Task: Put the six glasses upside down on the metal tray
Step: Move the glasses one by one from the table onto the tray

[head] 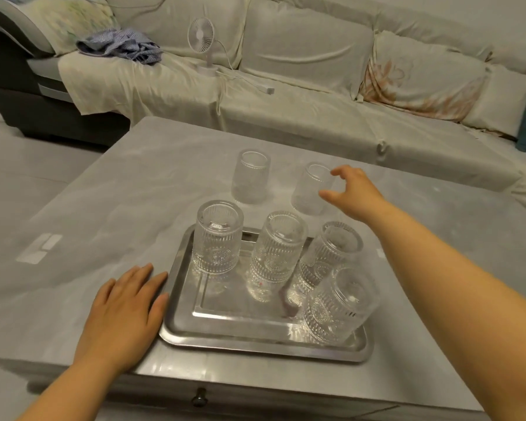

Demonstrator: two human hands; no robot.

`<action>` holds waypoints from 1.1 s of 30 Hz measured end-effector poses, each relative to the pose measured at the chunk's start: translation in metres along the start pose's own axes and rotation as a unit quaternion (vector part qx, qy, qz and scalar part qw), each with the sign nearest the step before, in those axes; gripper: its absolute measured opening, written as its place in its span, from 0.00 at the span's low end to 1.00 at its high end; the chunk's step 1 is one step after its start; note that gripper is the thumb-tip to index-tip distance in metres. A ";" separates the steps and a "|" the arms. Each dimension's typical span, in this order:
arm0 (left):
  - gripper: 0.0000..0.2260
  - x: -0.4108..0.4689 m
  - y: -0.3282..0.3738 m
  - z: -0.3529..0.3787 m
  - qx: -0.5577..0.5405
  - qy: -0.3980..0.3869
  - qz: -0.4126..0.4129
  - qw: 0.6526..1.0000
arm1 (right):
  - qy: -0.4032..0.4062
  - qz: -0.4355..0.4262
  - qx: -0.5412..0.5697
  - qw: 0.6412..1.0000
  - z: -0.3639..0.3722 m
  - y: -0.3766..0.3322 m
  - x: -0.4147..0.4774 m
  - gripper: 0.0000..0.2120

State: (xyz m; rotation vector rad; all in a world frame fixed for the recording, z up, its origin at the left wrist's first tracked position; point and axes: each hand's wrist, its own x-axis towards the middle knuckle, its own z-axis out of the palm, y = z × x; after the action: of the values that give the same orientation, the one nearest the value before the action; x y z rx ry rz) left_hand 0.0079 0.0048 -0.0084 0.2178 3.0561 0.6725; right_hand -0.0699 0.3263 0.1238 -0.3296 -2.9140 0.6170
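Note:
A metal tray [225,335] lies near the front edge of the grey table. Several ribbed glasses stand upside down on it: three in a back row [217,238], [277,253], [328,256] and one at the front right [337,305]. Two more glasses stand upright on the table behind the tray, a left one [251,177] and a right one [310,189]. My right hand [354,192] is open, its fingers spread beside the right upright glass, at or just short of touching it. My left hand [125,314] rests flat on the table against the tray's left rim.
The grey table [104,223] has a drawer knob [199,396] at its front. Behind it runs a sofa under a pale cover [316,117], with a small white fan [202,41], its cable and a bundle of blue cloth [119,45] on it.

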 end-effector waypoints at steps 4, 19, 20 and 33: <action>0.27 0.001 -0.001 0.001 0.000 -0.001 -0.008 1.000 | -0.027 0.029 -0.020 0.999 0.016 0.000 0.033 0.31; 0.37 0.001 -0.002 0.002 0.013 0.001 -0.014 1.000 | -0.007 0.093 0.009 0.996 0.049 0.005 0.082 0.32; 0.37 0.001 -0.002 0.003 0.013 0.000 -0.013 1.000 | -0.003 0.094 0.020 0.995 0.048 0.005 0.082 0.31; 0.33 0.001 0.000 0.001 0.008 0.000 -0.010 1.000 | 0.138 0.015 0.135 0.981 0.020 -0.002 0.043 0.30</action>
State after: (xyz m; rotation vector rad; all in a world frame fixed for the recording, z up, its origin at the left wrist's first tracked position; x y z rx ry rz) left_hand 0.0069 0.0049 -0.0094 0.1884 3.0599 0.6483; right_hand -0.1160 0.3272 0.1106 -0.3907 -2.5278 0.8823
